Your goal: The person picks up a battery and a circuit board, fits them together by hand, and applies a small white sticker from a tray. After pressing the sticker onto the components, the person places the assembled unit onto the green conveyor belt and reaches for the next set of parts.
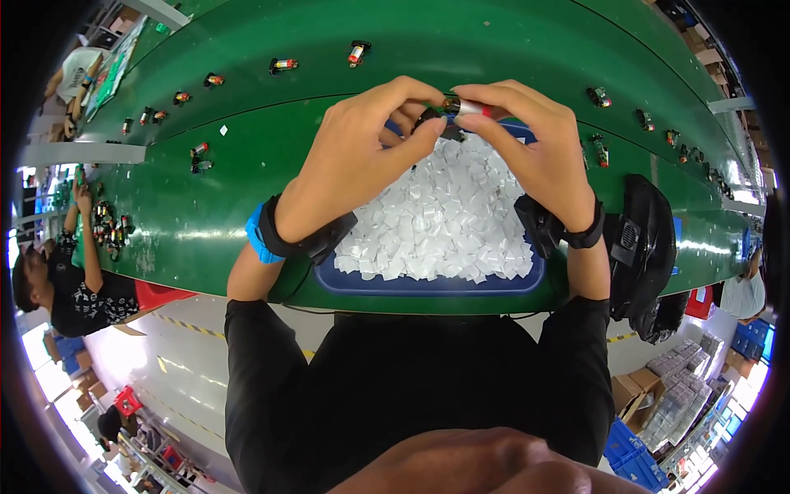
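A long green table (189,222) ran through a bright workroom with a pale floor (123,354). Above a blue tray (428,289) of white slips (436,222), the left hand (358,140) pinched a black part (427,118) and the right hand (531,123) a white-and-red cylinder (471,108), any printing too small to read. The tray sat beside the table's near edge, bare green surface to its left.

The work surface (247,177) is showing green, the tray (428,289) dark blue, the flat pieces (436,218) white, the held part (425,118) black, the cylinder (470,108) silver-white and red, and the floor tape (188,327) yellow-and-black stripes.
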The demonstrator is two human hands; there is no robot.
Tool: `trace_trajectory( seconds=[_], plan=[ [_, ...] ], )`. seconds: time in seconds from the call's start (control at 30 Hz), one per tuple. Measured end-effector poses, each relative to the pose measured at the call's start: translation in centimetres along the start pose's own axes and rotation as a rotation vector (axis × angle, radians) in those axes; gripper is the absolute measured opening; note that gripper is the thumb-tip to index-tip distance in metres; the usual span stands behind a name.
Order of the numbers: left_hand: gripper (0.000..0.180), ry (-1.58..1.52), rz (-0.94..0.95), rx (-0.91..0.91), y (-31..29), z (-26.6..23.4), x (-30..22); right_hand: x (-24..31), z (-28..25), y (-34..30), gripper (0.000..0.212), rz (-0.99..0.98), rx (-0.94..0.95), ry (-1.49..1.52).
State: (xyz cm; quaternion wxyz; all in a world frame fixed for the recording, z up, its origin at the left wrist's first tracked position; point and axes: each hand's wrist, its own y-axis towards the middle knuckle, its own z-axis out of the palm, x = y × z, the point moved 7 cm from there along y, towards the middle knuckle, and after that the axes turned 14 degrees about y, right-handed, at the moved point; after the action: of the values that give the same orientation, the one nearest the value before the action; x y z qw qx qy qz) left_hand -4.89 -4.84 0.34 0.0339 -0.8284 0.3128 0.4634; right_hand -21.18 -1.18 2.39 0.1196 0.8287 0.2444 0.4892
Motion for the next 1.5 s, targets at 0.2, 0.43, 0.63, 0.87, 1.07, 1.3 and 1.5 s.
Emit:
trace_trajectory(
  seconds=[0.2,0.43,0.63,0.87,1.07,1.3,1.5],
  plan=[
    [0.014,0.279,0.015,-0.096,-0.4,0.1,-0.5,0.4,1.3,-0.1,0.031,0.005,-0.138,-0.015],
    [0.009,-0.158,-0.06,0.065,-0.2,1.2,1.4,0.7,0.9,-0.1,0.031,-0.007,-0.173,0.085],
    [0.009,-0.422,0.082,0.28,-0.1,1.4,0.8,-0.3,0.7,-0.3,0.036,0.038,-0.087,0.24],
    [0.02,-0.531,0.053,0.256,0.1,1.0,0.6,-1.8,1.6,-0.8,0.036,0.413,-0.077,0.789],
    [0.016,-0.606,-0.068,0.338,0.4,1.2,1.0,-2.3,2.5,-0.9,0.031,0.498,-0.097,0.975],
    [0.014,-0.682,-0.221,0.37,0.0,3.0,2.4,-0.5,2.0,-0.7,0.028,0.246,-0.139,0.557],
    [0.019,0.211,0.082,-0.161,-0.4,1.0,0.1,0.0,1.6,-0.3,0.026,0.192,-0.089,0.259]
  ],
)
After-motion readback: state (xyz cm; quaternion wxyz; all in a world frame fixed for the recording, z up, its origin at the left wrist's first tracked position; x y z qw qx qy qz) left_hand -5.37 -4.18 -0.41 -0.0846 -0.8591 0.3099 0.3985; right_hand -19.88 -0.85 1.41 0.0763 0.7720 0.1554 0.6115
